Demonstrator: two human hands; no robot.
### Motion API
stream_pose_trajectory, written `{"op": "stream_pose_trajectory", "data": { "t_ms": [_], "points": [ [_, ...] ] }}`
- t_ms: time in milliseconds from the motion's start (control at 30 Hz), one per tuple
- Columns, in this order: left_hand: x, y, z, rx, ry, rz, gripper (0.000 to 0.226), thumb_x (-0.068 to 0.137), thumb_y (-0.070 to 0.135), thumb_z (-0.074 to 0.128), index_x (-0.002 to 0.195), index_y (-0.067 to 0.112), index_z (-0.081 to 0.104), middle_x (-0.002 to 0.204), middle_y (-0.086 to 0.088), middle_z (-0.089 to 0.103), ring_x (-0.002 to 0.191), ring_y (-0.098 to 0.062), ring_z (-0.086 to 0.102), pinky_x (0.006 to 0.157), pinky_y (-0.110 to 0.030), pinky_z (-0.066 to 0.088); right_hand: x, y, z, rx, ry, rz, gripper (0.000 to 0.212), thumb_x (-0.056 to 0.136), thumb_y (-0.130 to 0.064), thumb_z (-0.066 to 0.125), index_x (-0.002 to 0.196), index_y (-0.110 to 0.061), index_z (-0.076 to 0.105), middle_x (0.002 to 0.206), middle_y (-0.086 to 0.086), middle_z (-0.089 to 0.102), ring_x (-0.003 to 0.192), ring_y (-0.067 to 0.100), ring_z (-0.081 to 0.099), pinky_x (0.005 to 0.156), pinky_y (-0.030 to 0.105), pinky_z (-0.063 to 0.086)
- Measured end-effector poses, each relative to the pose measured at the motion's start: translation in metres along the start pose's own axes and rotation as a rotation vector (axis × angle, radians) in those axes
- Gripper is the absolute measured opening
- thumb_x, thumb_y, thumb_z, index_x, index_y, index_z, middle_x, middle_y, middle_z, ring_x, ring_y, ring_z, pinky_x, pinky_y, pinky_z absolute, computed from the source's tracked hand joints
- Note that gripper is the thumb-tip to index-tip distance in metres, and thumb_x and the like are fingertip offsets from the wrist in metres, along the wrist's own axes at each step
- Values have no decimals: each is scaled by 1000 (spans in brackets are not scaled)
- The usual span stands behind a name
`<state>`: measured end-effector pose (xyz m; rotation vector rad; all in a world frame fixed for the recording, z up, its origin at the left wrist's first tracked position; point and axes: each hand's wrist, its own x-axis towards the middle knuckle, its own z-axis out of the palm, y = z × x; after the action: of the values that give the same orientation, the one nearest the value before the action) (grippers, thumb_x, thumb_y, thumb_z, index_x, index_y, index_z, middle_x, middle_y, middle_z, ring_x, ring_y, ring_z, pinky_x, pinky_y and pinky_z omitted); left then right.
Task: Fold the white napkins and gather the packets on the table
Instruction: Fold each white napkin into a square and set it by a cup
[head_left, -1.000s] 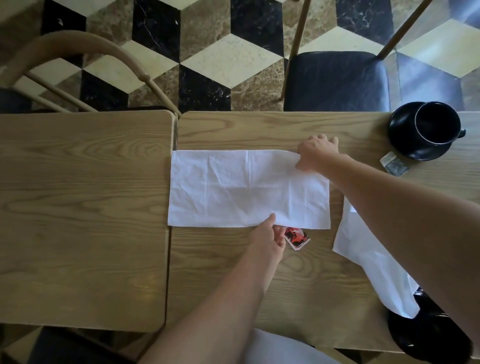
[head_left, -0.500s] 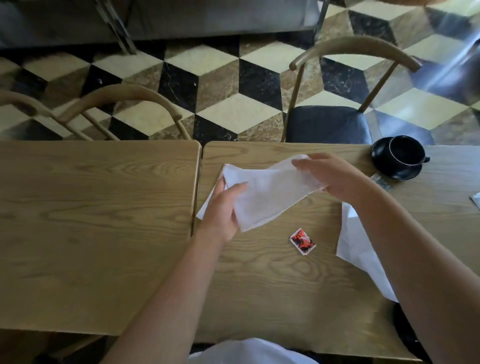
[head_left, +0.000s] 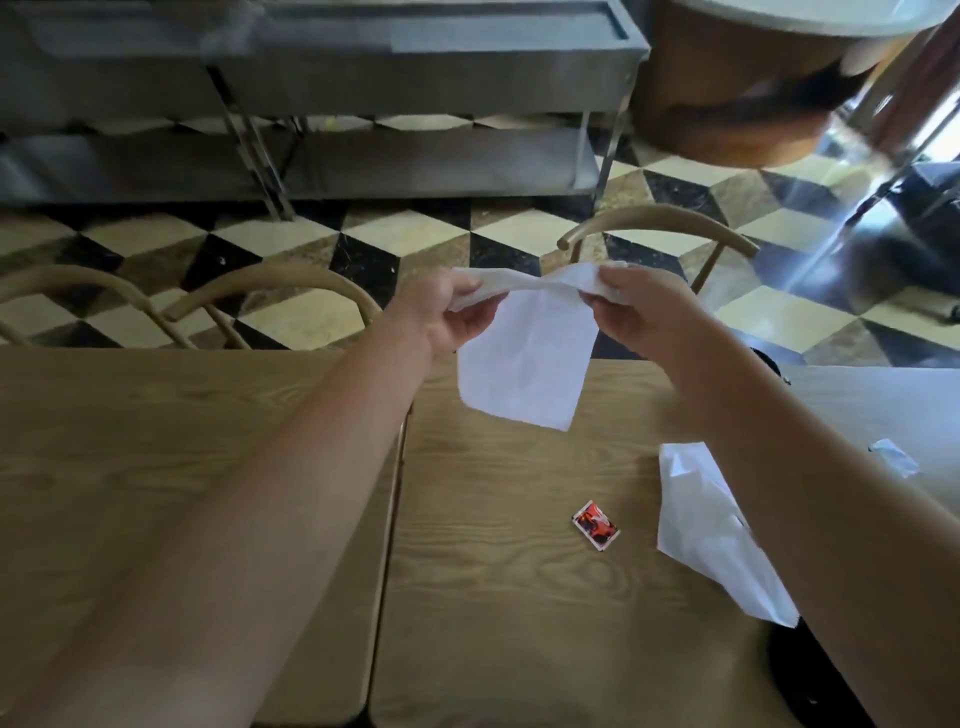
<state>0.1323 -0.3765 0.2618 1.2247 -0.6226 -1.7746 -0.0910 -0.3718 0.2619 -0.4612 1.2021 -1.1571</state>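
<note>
Head view has the left hand (head_left: 451, 312) and right hand (head_left: 641, 306) each pinching a top corner of one part-folded white napkin (head_left: 524, 358) held above the surface (head_left: 493, 597), while a second napkin (head_left: 711, 525) below the right hand lies unfolded and the red packet (head_left: 596, 525) ungathered.

Wooden table (head_left: 498, 623): red packet (head_left: 596, 525), white napkin (head_left: 711, 535), small pale packet (head_left: 894, 457) at right.

Both arms outstretched – left hand (head_left: 451, 316), right hand (head_left: 640, 306) raised (fingers pinched); forearms bare
</note>
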Motion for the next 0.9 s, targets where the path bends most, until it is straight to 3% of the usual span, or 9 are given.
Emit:
{"op": "stream_pose_trajectory", "data": {
  "t_ms": [67,133,200,300,433,567,667,800,900],
  "points": [
    [-3,9,1,-36,-5,65,34,98,1,45,131,-2,54,113,-21,64,89,-25,68,66,-29,59,-6,-6,4,8,7,-47,33,97,-9,62,129,0,60,108,13,66,83,18,68,48,19,52],
    [-11,10,-1,-55,-9,143,33,97,0,45,128,-1,57,116,-22,63,94,-28,66,67,-30,59,-16,-6,3,-1,-13,-91,33,97,-10,62,129,-1,62,98,10,66,76,15,64,48,18,50],
    [-23,0,-9,-50,-16,204,41,95,-1,47,136,3,51,121,-20,60,98,-29,66,67,-30,59,-30,4,-2,-35,-38,-107,26,98,-10,61,121,0,66,82,7,66,63,12,61,46,18,47],
    [-44,-35,-35,-25,20,225,73,91,-1,54,153,29,32,134,-7,48,100,-28,68,68,-33,59,-49,40,-16,-108,-11,-60,6,97,-12,62,98,-8,67,67,2,66,53,9,59,42,19,42],
    [-67,-118,-82,55,21,123,61,92,3,55,138,43,53,144,2,42,111,-27,66,71,-35,58,-72,124,-49,-200,110,84,6,93,-15,69,87,-16,72,64,-6,71,52,9,66,42,20,47],
    [-85,-226,-121,240,172,-102,39,92,-2,57,111,32,65,141,-4,49,99,-21,64,60,-33,58,-93,222,-91,-408,218,258,12,94,-11,63,90,-4,71,61,6,66,42,14,58,36,22,40],
    [-97,-284,-144,286,299,-272,31,90,-9,56,104,18,63,132,-16,56,87,-25,64,62,-35,57,-108,277,-115,-589,231,389,11,89,-3,61,80,3,65,56,12,58,39,19,43,43,25,27],
    [-109,-317,-166,377,309,-409,25,89,-9,54,102,11,63,123,-19,57,86,-31,67,54,-30,55,-124,313,-128,-702,249,470,11,81,-1,62,72,2,68,51,10,60,34,16,41,37,19,26],
    [-112,-328,-176,370,339,-446,21,91,-9,51,98,8,61,117,-21,58,72,-30,67,50,-28,53,-129,322,-130,-704,241,496,14,81,-1,62,88,7,71,56,10,64,37,16,44,37,19,28]
  ]
}}
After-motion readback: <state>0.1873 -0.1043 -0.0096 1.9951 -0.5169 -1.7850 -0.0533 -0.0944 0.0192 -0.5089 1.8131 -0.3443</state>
